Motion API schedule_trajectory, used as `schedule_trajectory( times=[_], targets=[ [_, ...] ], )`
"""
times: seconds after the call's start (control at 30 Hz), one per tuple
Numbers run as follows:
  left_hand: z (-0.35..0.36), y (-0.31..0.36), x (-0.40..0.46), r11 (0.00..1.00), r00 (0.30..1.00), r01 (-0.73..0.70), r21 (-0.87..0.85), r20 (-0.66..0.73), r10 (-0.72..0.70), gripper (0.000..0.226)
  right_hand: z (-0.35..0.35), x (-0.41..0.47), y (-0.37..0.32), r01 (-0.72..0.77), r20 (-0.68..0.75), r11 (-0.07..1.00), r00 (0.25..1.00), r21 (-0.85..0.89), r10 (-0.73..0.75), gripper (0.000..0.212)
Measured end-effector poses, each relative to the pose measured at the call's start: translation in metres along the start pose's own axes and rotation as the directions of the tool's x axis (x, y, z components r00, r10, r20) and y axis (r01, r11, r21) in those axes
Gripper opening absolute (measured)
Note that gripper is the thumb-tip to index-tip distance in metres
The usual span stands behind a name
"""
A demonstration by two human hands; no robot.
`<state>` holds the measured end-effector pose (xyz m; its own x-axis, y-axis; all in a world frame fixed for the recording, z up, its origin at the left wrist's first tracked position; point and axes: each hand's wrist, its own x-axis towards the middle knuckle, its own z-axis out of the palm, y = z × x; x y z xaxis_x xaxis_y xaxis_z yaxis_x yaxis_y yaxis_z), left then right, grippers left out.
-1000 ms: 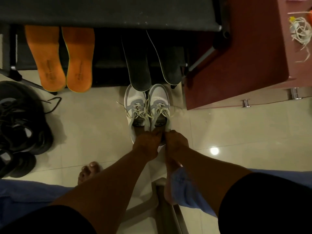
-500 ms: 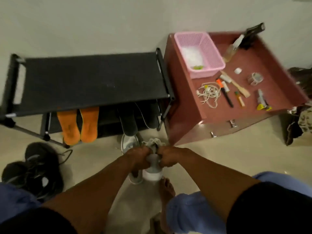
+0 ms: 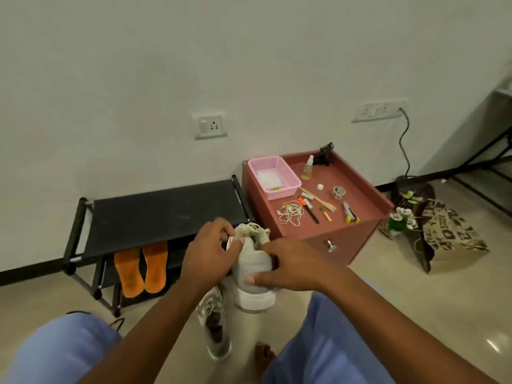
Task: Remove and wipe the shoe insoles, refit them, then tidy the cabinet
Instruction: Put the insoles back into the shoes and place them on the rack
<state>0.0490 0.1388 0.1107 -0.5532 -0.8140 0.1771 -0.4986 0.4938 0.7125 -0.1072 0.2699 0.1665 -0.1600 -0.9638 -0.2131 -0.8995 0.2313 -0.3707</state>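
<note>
A grey-white sneaker (image 3: 253,263) is lifted off the floor, heel toward me. My left hand (image 3: 212,253) grips its left side near the laces. From the right, my right hand (image 3: 291,266) holds it, thumb across the heel. Its mate, a second grey sneaker (image 3: 214,325), lies on the floor below between my knees. Two orange insoles (image 3: 141,268) lean against the lower shelf of the black shoe rack (image 3: 155,214). The dark insoles are hidden behind my hands.
A reddish cabinet (image 3: 340,239) stands right of the rack, carrying a pink basket (image 3: 273,177), a spray bottle (image 3: 308,169), white earphones (image 3: 291,213), pens and small items. A patterned paper bag (image 3: 446,236) and a flower pot (image 3: 400,221) sit further right. My bare foot (image 3: 264,354) rests on the tiles.
Both hands raised one sneaker from the floor to chest height. My head tilted up, bringing the wall, sockets and cabinet top into view.
</note>
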Motion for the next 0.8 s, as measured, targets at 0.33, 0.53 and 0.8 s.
schedule_trajectory(
  times=[0.33,0.53,0.8],
  targets=[
    [-0.03,0.096,0.047,0.978,0.994,-0.102,0.183,0.044,0.095,0.013,-0.056,-0.063,-0.015,-0.01,-0.291,0.997,0.957,-0.082,-0.015,0.049],
    [-0.024,0.104,0.062,0.968,0.991,-0.122,0.22,0.071,0.109,0.007,-0.064,-0.055,-0.011,-0.052,-0.285,0.998,0.957,0.023,0.057,0.047],
    [-0.032,0.093,0.084,0.998,0.993,-0.017,0.063,-0.112,0.024,0.013,-0.059,-0.021,0.003,-0.032,-0.425,0.999,0.905,-0.043,0.011,0.062]
  ],
)
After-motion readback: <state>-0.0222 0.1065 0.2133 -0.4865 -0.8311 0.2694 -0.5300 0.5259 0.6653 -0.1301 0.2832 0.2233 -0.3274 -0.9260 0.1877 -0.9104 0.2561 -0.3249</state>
